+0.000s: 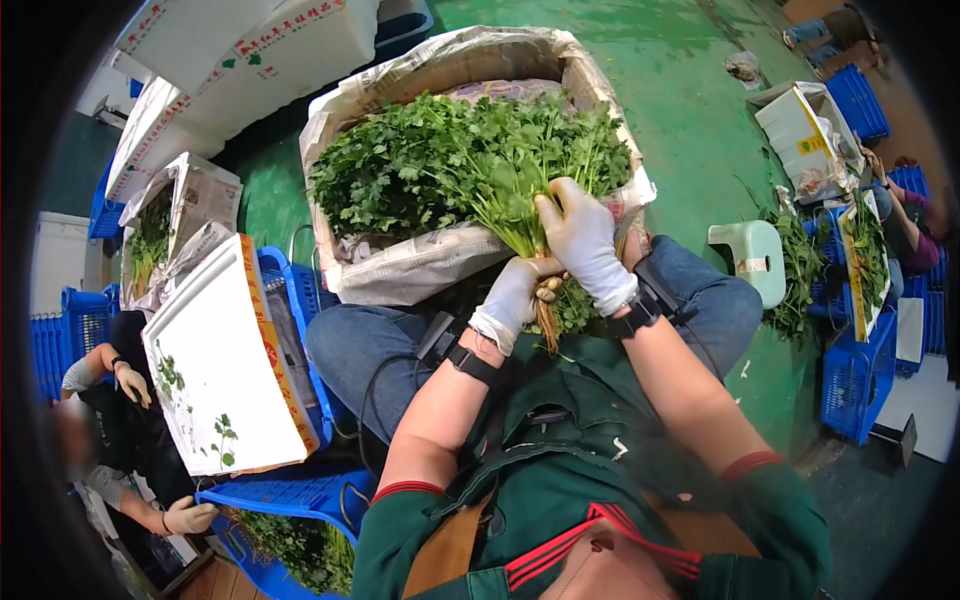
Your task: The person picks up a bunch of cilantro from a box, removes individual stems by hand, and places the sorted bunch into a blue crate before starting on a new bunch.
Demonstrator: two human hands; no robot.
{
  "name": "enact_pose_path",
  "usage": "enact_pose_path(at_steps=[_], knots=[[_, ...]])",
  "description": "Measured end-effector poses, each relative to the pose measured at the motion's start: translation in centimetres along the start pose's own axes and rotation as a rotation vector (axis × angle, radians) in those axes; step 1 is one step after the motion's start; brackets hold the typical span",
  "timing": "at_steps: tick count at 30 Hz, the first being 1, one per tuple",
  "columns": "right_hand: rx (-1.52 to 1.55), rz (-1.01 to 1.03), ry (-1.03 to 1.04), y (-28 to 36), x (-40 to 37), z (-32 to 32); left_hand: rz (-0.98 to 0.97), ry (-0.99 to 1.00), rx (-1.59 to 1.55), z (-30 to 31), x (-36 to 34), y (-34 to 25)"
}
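Observation:
A bunch of leafy green herbs (520, 205), with thin pale stems and brown roots (547, 325), is held upright over my lap. My left hand (508, 302), in a white glove, is closed around the lower stems just above the roots. Higher up, my right hand (588, 240), gloved as well, grips the stems between thumb and fingers; its fingertips are partly hidden. Behind the bunch stands a newspaper-lined box (425, 262) filled with similar greens (400, 165). More leaves (575, 308) show below my hands.
At left, a white foam lid (225, 370) with loose leaves leans by blue crates (290, 500). A co-worker's gloved hand (190, 516) touches one crate. A pale green stool (755, 262) stands right of my knee. Another person (905, 215) sits at far right among greens.

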State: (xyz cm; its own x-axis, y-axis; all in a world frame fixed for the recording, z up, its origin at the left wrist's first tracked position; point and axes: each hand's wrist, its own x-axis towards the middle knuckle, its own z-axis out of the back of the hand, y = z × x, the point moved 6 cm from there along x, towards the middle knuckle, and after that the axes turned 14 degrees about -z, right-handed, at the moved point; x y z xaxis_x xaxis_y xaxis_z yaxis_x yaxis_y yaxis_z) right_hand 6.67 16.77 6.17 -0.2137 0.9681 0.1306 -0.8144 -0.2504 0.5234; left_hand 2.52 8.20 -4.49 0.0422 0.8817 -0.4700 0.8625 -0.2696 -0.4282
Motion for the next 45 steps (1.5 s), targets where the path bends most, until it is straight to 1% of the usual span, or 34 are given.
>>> enact_pose_path(at_steps=[1,2,3,4,5,6,7,8,9,10,12,13,14,16,17,18,20,22,23,24,26,27,31,32,34,35,36,37,38,39,40,42,43,45], knots=[[0.327,-0.058,0.173,-1.0,-0.2,-0.8,0.037,-0.007,0.011,-0.2,0.0,-0.1],[0.655,-0.117,0.343,-0.1,-0.6,-0.3,0.039,-0.005,0.013,-0.4,-0.3,-0.2],[1.106,-0.448,0.698,0.0,-2.1,-0.4,-0.005,-0.004,-0.07,-0.7,-0.6,-0.5],[1.11,-0.448,0.694,0.0,-2.7,0.4,-0.051,-0.001,-0.153,-0.9,-0.8,-0.9],[1.052,-0.347,0.619,-0.2,-2.8,1.5,0.012,0.083,-0.172,-0.4,0.0,-0.4],[0.993,-0.249,0.546,-0.2,-3.2,2.8,0.014,0.081,-0.17,0.2,0.5,-0.2],[1.05,-0.314,0.531,-0.2,-3.9,4.4,0.05,0.114,-0.117,0.5,0.8,0.0],[1.006,-0.32,0.542,-0.7,-4.5,5.6,0.088,0.147,-0.066,-0.2,0.3,-0.2],[0.954,-0.327,0.543,-1.9,-5.3,5.8,-0.023,0.049,-0.024,-0.2,-0.4,-0.8],[0.899,-0.33,0.543,-3.3,-6.0,5.7,-0.025,0.053,-0.025,0.1,-0.1,-0.9],[0.084,0.034,0.466,-5.9,-7.2,3.8,0.09,0.123,-0.089,0.3,0.6,-0.1],[-0.188,0.096,0.445,-6.6,-8.2,3.3,0.034,0.102,-0.123,-0.1,0.1,-0.5],[-0.189,0.097,0.446,-7.4,-8.2,2.9,0.034,0.101,-0.125,0.0,0.0,-0.2],[-0.092,-0.173,0.609,-8.7,-6.8,2.3,-0.02,0.094,0.029,0.2,0.2,0.2],[0.038,-0.334,0.545,-7.0,-5.6,3.5,-0.095,-0.01,0.243,-0.3,-0.7,-0.1],[0.102,-0.301,0.337,-5.9,-4.6,4.1,-0.27,-0.036,0.369,-1.6,-1.5,-0.6],[0.128,-0.293,0.256,-3.5,-3.1,4.4,-0.399,-0.027,0.399,-2.4,-2.0,0.1],[0.11,-0.251,0.112,-5.2,-2.2,-0.2,-0.387,-0.054,0.356,-2.1,-1.8,0.5],[0.174,-0.446,0.325,-5.6,-1.6,-1.1,-0.293,-0.03,0.289,-1.8,-1.4,0.4],[0.145,-0.559,0.333,-5.9,-1.4,-1.2,-0.202,-0.008,0.219,-1.4,-1.1,0.3],[0.35,-0.461,0.163,-8.8,-1.5,-3.4,-0.041,-0.007,0.039,0.9,-0.1,1.0],[0.477,-0.503,0.175,-10.9,-1.5,-5.4,-0.018,-0.023,-0.01,1.0,-0.1,1.0],[0.613,-0.526,0.242,-11.4,-1.6,-5.6,0.063,0.01,-0.119,-0.3,-0.3,1.0],[0.684,-0.481,0.207,-11.1,-1.7,-5.3,0.096,0.02,-0.169,-0.5,-0.4,0.9],[0.828,-0.392,0.141,-10.4,-2.2,-5.0,0.088,0.073,-0.199,-0.1,-0.1,0.7],[0.877,-0.385,0.146,-9.4,-2.4,-4.3,0.046,0.102,-0.167,-0.4,-0.2,0.5],[0.877,-0.393,0.145,-9.0,-2.3,-3.1,0.008,0.133,-0.134,-0.6,-0.4,0.4],[0.717,-0.449,0.277,-8.4,-2.3,-2.3,0.014,0.13,-0.132,-0.6,-0.5,0.8],[0.555,-0.493,0.406,-8.2,-2.2,-2.3,0.002,0.075,-0.082,-0.2,-0.4,1.0],[0.466,-0.459,0.338,-10.7,-1.8,-4.5,-0.013,0.02,-0.035,0.2,-0.3,1.1],[0.465,-0.457,0.342,-10.4,-1.9,-4.3,-0.015,0.017,-0.037,0.4,-0.2,1.1],[0.156,-0.212,-0.068,-8.0,-1.6,-0.2,0.004,0.057,-0.111,0.2,0.1,1.0],[0.206,-0.193,-0.086,-6.4,-1.4,1.4,-0.01,0.038,-0.08,0.1,0.1,1.0],[0.193,-0.162,-0.055,-4.1,-1.0,2.1,-0.009,0.031,-0.07,0.0,0.0,0.9]])
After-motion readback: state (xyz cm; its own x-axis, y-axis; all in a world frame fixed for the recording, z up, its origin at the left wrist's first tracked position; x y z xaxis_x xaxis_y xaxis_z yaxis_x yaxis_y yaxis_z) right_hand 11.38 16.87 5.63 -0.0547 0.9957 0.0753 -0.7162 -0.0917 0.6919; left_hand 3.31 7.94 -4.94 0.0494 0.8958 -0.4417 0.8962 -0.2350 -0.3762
